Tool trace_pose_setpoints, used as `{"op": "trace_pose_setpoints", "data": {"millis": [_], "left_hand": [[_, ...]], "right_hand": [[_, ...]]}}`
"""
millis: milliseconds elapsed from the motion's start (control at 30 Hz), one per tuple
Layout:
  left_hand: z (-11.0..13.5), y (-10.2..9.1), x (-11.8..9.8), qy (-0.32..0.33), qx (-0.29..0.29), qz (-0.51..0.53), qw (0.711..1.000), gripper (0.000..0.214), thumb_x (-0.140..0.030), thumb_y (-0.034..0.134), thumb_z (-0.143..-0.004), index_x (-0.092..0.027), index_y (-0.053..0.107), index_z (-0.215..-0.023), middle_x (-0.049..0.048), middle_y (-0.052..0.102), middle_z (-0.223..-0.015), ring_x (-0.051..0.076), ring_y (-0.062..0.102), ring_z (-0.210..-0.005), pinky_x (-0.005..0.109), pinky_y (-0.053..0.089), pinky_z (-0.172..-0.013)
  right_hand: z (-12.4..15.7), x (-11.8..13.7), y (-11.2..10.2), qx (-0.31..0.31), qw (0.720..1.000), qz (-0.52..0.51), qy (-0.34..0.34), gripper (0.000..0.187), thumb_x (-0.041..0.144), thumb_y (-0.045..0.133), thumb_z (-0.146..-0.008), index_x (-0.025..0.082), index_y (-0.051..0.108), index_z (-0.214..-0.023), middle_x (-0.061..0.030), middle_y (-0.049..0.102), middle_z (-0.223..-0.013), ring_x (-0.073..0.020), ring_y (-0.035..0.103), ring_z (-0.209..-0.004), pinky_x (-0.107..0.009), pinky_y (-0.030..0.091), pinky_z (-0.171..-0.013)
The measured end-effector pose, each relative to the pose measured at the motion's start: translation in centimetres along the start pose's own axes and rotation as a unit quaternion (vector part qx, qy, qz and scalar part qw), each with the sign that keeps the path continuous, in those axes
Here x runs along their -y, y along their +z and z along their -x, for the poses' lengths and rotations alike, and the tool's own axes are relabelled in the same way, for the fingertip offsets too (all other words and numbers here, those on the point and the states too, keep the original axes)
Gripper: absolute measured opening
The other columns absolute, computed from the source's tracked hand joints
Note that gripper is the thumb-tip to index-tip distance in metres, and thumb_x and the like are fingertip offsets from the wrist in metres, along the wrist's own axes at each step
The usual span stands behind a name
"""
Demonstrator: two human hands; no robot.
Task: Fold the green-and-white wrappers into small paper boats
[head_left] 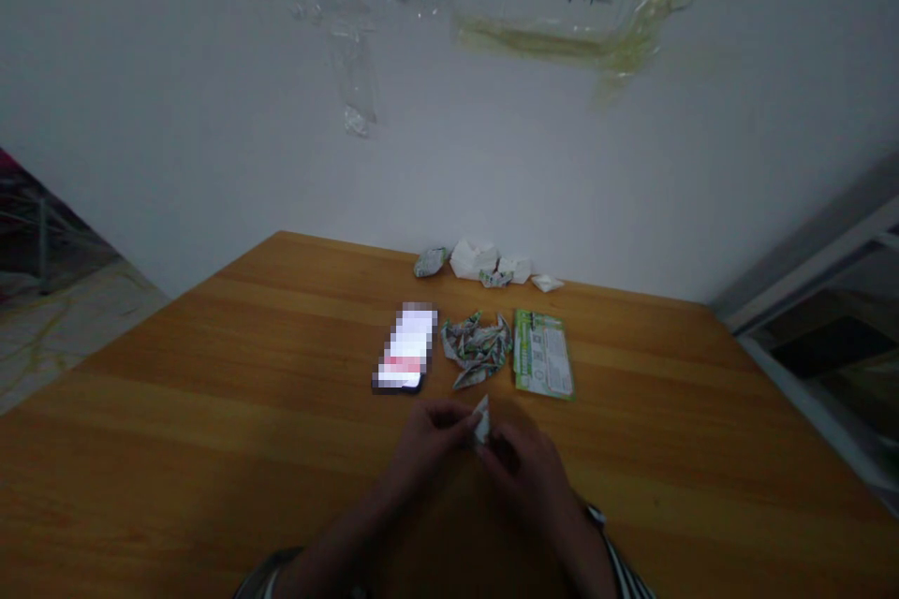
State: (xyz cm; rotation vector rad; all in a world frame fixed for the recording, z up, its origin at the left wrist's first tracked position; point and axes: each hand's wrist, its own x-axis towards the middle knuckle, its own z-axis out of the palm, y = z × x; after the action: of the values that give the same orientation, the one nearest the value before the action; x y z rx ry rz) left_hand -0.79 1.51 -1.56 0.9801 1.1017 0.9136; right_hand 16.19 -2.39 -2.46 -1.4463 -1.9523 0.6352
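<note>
Between my two hands is a small folded piece of paper (481, 421), whitish and pointed at the top. My left hand (432, 435) pinches its left side between thumb and fingers. On its right side, my right hand (523, 460) has its fingers closed at the lower edge. Just beyond my hands lies a pile of folded printed paper pieces (478, 346), grey-green and pointed. Right of the pile is a flat stack of green and white printed sheets (543, 354). A phone (407, 346) with a lit, blurred-out screen lies to the left.
Along the wall at the table's back edge stand folded white papers (473, 258), a printed folded piece (431, 262) and a small white one (547, 283). The wooden table (231, 365) meets the wall there. A shelf-like frame (829, 281) stands at the right.
</note>
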Motion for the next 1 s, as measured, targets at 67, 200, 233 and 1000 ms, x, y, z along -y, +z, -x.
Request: {"op": "trace_pose_setpoints", "data": {"millis": [67,200,233,1000], "left_hand": [[0.0,0.0,0.0,-0.001,-0.001,0.006,1.000,0.041,-0.050,0.083,-0.055,-0.011,0.075,-0.066,0.0063,0.074,-0.064,0.018,0.064,-0.059,0.027,0.047,-0.059],[0.1,-0.1,-0.3,-0.008,0.003,0.021,1.000,0.039,-0.046,0.085,-0.054,-0.011,0.075,-0.068,0.0060,0.074,-0.064,0.017,0.064,-0.058,0.026,0.047,-0.058],[0.1,-0.1,-0.4,-0.010,0.005,0.025,1.000,0.039,-0.045,0.085,-0.053,-0.011,0.075,-0.069,0.0062,0.074,-0.064,0.017,0.064,-0.057,0.026,0.047,-0.058],[0.7,0.1,0.0,-0.011,0.005,0.052,0.999,0.033,-0.041,0.084,-0.058,-0.010,0.077,-0.069,0.0072,0.074,-0.064,0.016,0.062,-0.057,0.025,0.046,-0.057]], "right_hand": [[0.0,0.1,0.2,-0.015,1.000,-0.013,0.022,0.014,0.030,0.062,-0.082,0.021,0.060,-0.072,-0.0007,0.060,-0.064,-0.0147,0.051,-0.056,-0.025,0.032,-0.051],[-0.3,-0.2,0.6,-0.048,0.989,-0.109,0.092,0.022,0.033,0.066,-0.079,0.021,0.050,-0.069,0.0030,0.054,-0.060,-0.0124,0.048,-0.052,-0.023,0.034,-0.049],[-0.4,-0.3,0.7,-0.055,0.982,-0.145,0.107,0.023,0.034,0.067,-0.078,0.021,0.050,-0.071,0.0034,0.054,-0.061,-0.0123,0.049,-0.053,-0.022,0.036,-0.049],[-0.2,-0.1,1.6,0.019,0.916,-0.369,0.156,0.049,0.063,0.056,-0.078,0.018,0.056,-0.061,0.0039,0.050,-0.048,-0.0104,0.045,-0.042,-0.021,0.032,-0.040]]}}
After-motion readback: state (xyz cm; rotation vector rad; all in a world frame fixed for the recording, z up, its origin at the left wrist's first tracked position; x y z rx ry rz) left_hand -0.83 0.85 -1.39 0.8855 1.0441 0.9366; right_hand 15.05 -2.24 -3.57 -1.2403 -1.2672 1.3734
